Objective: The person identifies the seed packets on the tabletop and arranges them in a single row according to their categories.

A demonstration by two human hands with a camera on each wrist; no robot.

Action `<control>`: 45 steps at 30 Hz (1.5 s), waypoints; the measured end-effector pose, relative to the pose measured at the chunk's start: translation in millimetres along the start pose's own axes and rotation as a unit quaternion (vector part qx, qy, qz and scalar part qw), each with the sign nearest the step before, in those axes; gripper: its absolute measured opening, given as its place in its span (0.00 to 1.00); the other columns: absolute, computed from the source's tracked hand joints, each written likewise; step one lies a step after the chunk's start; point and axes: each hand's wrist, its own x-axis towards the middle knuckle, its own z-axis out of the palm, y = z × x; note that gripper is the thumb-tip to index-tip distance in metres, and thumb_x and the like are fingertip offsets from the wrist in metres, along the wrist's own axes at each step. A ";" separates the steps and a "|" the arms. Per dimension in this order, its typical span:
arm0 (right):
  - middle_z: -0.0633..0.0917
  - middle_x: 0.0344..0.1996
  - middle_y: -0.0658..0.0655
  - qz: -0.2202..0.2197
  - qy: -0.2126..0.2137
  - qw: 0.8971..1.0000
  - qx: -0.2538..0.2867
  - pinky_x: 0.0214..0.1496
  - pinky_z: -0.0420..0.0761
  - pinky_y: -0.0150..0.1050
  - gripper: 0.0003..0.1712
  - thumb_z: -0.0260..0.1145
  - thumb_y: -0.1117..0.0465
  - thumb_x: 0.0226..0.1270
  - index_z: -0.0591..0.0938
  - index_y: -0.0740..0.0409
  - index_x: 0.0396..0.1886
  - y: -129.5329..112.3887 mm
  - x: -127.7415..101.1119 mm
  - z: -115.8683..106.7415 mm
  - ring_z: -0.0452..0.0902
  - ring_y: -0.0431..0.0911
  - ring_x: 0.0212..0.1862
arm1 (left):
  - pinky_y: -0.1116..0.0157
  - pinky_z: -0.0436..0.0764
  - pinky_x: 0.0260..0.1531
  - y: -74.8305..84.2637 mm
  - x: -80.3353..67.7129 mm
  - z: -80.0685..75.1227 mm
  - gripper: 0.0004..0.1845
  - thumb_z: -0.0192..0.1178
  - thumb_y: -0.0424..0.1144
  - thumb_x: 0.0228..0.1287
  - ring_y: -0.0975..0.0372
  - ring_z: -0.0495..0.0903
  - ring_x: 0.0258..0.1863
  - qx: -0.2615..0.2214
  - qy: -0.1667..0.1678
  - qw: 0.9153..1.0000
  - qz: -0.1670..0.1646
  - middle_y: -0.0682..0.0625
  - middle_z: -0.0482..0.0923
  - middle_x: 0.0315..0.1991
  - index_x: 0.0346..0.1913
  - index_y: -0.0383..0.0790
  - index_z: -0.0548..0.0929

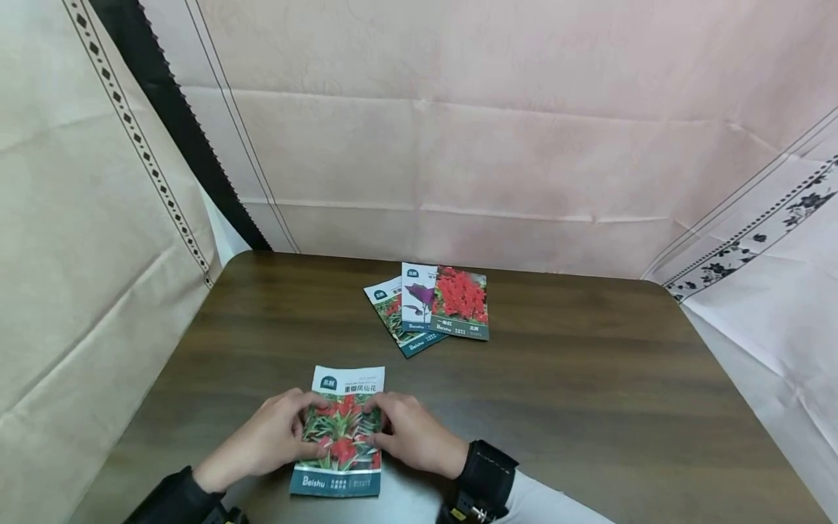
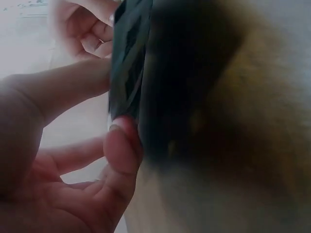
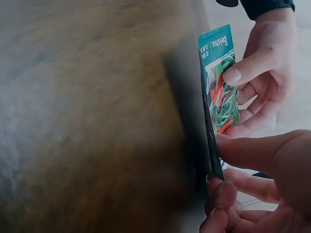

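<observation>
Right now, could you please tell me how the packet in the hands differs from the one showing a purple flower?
The held packet pictures red flowers among long green leaves; the purple-flower packet shows one purple bloom on white.
The held packet is gripped by the left hand and right hand; the purple-flower packet lies overlapping other packets, untouched.
Both have a dark emblem near the top and "Beishu" near the bottom.

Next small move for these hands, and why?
I'd probably carry the held seed packet forward toward the three overlapping packets. The left hand and right hand already pinch it by opposite sides, so it looks secure enough to move, and the others lie farther back on the table, seemingly a natural place to add it.
</observation>
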 end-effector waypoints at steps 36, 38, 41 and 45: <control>0.73 0.63 0.59 0.182 0.327 0.865 0.335 0.68 0.69 0.51 0.22 0.55 0.54 0.75 0.74 0.59 0.62 111.0 11.8 -163.2 0.68 0.52 0.66 | 0.54 0.77 0.53 90.8 219.7 2.4 0.22 0.57 0.48 0.69 0.52 0.75 0.59 -0.193 0.120 0.974 0.008 0.46 0.74 0.62 0.62 0.43 0.75; 0.72 0.65 0.59 0.200 0.318 0.855 0.359 0.69 0.67 0.52 0.22 0.54 0.54 0.76 0.73 0.59 0.64 122.8 19.7 -154.3 0.66 0.52 0.68 | 0.53 0.76 0.54 85.9 230.8 12.7 0.23 0.57 0.47 0.70 0.52 0.75 0.58 -0.203 0.115 0.972 -0.014 0.44 0.72 0.62 0.64 0.41 0.74; 0.71 0.66 0.60 0.224 0.310 0.839 0.386 0.70 0.66 0.51 0.23 0.52 0.56 0.76 0.72 0.61 0.65 137.5 28.9 -140.9 0.64 0.52 0.69 | 0.55 0.76 0.52 79.3 242.5 27.8 0.24 0.58 0.44 0.69 0.51 0.76 0.56 -0.205 0.101 0.973 -0.040 0.42 0.73 0.60 0.64 0.38 0.73; 0.72 0.65 0.60 0.234 0.317 0.825 0.406 0.69 0.68 0.48 0.22 0.52 0.58 0.76 0.73 0.64 0.63 148.9 35.0 -130.1 0.66 0.52 0.68 | 0.60 0.78 0.46 74.7 251.0 40.8 0.21 0.61 0.34 0.65 0.51 0.76 0.53 -0.206 0.087 0.974 -0.045 0.40 0.75 0.57 0.61 0.36 0.75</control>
